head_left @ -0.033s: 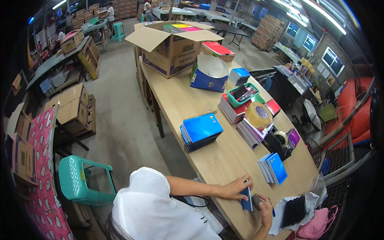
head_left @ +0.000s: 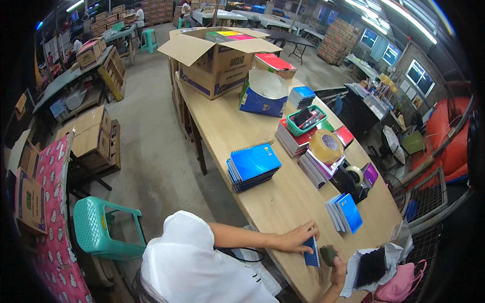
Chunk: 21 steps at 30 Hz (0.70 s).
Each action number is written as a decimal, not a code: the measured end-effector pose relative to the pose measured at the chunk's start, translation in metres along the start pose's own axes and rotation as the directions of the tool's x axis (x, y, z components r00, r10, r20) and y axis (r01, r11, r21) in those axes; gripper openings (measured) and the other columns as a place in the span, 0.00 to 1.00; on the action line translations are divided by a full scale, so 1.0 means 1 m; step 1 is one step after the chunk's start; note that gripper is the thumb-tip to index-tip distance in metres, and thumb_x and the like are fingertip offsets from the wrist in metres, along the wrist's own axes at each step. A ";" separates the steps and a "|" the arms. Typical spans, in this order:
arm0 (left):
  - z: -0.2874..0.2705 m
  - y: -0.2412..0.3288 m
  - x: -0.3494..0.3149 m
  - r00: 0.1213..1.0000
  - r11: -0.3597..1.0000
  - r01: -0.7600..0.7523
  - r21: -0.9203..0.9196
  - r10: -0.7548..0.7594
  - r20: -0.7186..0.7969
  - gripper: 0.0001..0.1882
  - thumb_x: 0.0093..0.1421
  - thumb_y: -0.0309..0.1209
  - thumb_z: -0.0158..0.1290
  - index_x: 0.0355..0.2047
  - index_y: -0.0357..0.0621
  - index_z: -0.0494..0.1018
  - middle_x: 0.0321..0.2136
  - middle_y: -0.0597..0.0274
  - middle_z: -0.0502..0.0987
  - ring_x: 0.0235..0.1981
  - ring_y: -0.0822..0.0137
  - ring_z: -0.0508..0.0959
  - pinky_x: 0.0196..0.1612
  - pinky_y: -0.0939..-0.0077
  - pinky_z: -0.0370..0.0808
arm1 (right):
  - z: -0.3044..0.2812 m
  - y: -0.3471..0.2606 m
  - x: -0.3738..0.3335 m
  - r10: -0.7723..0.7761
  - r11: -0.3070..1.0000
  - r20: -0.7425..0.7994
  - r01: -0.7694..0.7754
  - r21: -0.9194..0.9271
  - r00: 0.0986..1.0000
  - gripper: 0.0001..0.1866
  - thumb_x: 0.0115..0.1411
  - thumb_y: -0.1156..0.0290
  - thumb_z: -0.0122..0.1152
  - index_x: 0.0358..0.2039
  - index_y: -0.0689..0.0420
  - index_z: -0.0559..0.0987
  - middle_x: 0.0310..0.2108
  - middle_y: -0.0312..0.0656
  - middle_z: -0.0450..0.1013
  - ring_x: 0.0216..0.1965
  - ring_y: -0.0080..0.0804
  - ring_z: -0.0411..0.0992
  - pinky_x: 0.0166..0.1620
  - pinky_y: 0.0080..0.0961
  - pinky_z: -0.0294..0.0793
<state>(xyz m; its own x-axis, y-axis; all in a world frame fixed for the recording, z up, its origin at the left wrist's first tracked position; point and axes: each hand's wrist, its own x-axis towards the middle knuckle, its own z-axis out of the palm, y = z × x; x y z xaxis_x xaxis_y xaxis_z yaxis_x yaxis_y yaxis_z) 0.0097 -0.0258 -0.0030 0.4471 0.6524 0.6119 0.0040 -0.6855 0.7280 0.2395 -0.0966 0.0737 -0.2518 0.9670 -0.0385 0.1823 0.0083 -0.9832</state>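
My left hand point(head_left: 297, 238) is closed on a small blue notebook point(head_left: 312, 256), pressing it upright against the table. Along the notebook's edge runs a thin spiral coil point(head_left: 320, 275) that sticks out toward me. Just right of it, my right hand point(head_left: 339, 271) is closed on a dark, rounded object point(head_left: 328, 255) whose kind I cannot make out. Next to that hand, a bundle of black coils point(head_left: 371, 266) lies on white wrapping. Farther up the table are a group of blue notebooks point(head_left: 344, 213) and a stack of blue spiral notebooks point(head_left: 254, 164).
A large open carton point(head_left: 217, 65) and a cut-down blue box point(head_left: 265, 93) stand at the far end. A green basket point(head_left: 306, 120), a tape roll point(head_left: 326, 146) and a tape dispenser point(head_left: 356, 184) line the right side. A green stool point(head_left: 108, 224) is at left; a pink pouch point(head_left: 399, 284) lies near right.
My right hand has shifted slightly right, away from the notebook, and turned so the dark rounded object shows more. More of the coil is visible. My left hand keeps its hold.
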 end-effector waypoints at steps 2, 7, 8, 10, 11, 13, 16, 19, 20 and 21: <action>-0.002 0.004 0.004 1.000 1.000 0.018 -0.026 -0.017 0.017 0.24 0.49 0.35 0.65 0.40 0.43 0.64 0.39 0.52 0.62 0.42 0.51 0.67 0.44 0.62 0.67 | -0.007 0.019 -0.003 -0.061 0.935 -0.010 0.061 0.349 0.998 0.34 0.53 0.51 0.60 0.49 0.70 0.75 0.49 0.48 0.72 0.49 0.38 0.71 0.53 0.30 0.68; 0.000 -0.001 0.003 0.999 0.998 0.039 -0.057 -0.037 0.034 0.26 0.50 0.33 0.64 0.43 0.41 0.62 0.39 0.52 0.62 0.41 0.52 0.67 0.43 0.62 0.67 | 0.004 0.002 0.010 -0.036 0.995 -0.027 0.034 -0.091 0.999 0.30 0.55 0.55 0.57 0.46 0.72 0.76 0.50 0.48 0.72 0.50 0.39 0.70 0.56 0.30 0.65; 0.000 -0.003 0.004 0.999 0.998 0.029 -0.058 -0.027 0.029 0.26 0.50 0.32 0.64 0.44 0.41 0.62 0.39 0.52 0.62 0.41 0.52 0.67 0.43 0.62 0.67 | 0.004 0.001 0.009 -0.046 0.997 0.018 0.045 0.057 0.999 0.29 0.55 0.56 0.58 0.45 0.73 0.76 0.49 0.47 0.72 0.51 0.38 0.70 0.56 0.29 0.65; 0.002 -0.004 0.002 1.000 0.998 0.008 -0.065 -0.007 0.009 0.27 0.50 0.32 0.64 0.44 0.40 0.61 0.39 0.52 0.62 0.41 0.51 0.67 0.43 0.62 0.67 | -0.002 0.005 0.014 -0.004 0.942 0.027 0.013 -0.335 1.000 0.38 0.52 0.46 0.60 0.50 0.71 0.74 0.48 0.46 0.73 0.51 0.35 0.70 0.56 0.28 0.65; 0.004 -0.005 0.002 1.000 0.998 -0.016 -0.067 0.016 -0.012 0.27 0.50 0.31 0.64 0.45 0.40 0.61 0.39 0.51 0.62 0.41 0.51 0.67 0.43 0.62 0.67 | -0.003 0.008 0.011 -0.004 0.984 0.010 0.006 -0.178 1.000 0.39 0.52 0.45 0.60 0.51 0.70 0.73 0.48 0.47 0.73 0.50 0.36 0.70 0.56 0.28 0.65; 0.007 -0.010 0.008 1.000 0.998 -0.022 -0.052 0.022 -0.006 0.28 0.50 0.31 0.64 0.46 0.40 0.61 0.40 0.51 0.63 0.41 0.51 0.67 0.43 0.62 0.68 | 0.003 0.001 0.006 -0.010 0.990 -0.043 0.016 0.141 0.999 0.41 0.52 0.43 0.60 0.53 0.68 0.71 0.47 0.47 0.73 0.50 0.37 0.71 0.56 0.30 0.65; 0.022 -0.014 0.007 0.998 0.994 0.044 -0.099 -0.039 0.050 0.30 0.50 0.28 0.63 0.50 0.39 0.60 0.41 0.52 0.64 0.44 0.54 0.68 0.47 0.64 0.68 | -0.019 0.025 0.002 -0.048 0.840 -0.026 0.026 -0.541 0.999 0.34 0.58 0.50 0.58 0.54 0.66 0.71 0.48 0.46 0.73 0.51 0.37 0.71 0.56 0.32 0.66; -0.002 -0.042 0.004 0.953 0.795 0.303 -0.526 -0.266 0.146 0.28 0.54 0.23 0.59 0.54 0.45 0.60 0.42 0.63 0.65 0.47 0.67 0.67 0.51 0.70 0.69 | -0.016 0.028 0.017 0.024 1.000 -0.086 -0.023 0.007 0.996 0.35 0.58 0.49 0.58 0.56 0.66 0.69 0.53 0.48 0.71 0.53 0.37 0.70 0.59 0.33 0.64; -0.014 -0.058 0.004 0.904 0.681 0.425 -0.596 -0.350 0.244 0.26 0.55 0.20 0.57 0.52 0.46 0.62 0.39 0.68 0.65 0.44 0.73 0.69 0.48 0.75 0.71 | -0.009 0.021 0.021 -0.105 0.970 -0.017 0.106 0.220 0.994 0.36 0.58 0.49 0.58 0.57 0.65 0.69 0.54 0.47 0.70 0.53 0.36 0.69 0.58 0.32 0.64; -0.022 -0.058 0.003 0.907 0.671 0.411 -0.617 -0.370 0.202 0.25 0.54 0.18 0.56 0.50 0.46 0.63 0.36 0.69 0.67 0.40 0.75 0.71 0.44 0.77 0.72 | 0.000 0.003 0.026 -0.067 0.944 0.135 0.018 0.330 0.989 0.34 0.60 0.50 0.56 0.58 0.65 0.67 0.54 0.47 0.70 0.55 0.35 0.68 0.58 0.30 0.64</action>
<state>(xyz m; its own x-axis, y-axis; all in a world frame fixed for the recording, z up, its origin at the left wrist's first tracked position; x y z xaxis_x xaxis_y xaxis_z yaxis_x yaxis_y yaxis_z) -0.0087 0.0234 -0.0364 0.5844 0.7802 0.2229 -0.3656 0.0079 0.9307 0.2333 -0.0719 0.0700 -0.3894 0.9211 0.0033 -0.1466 -0.0585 -0.9875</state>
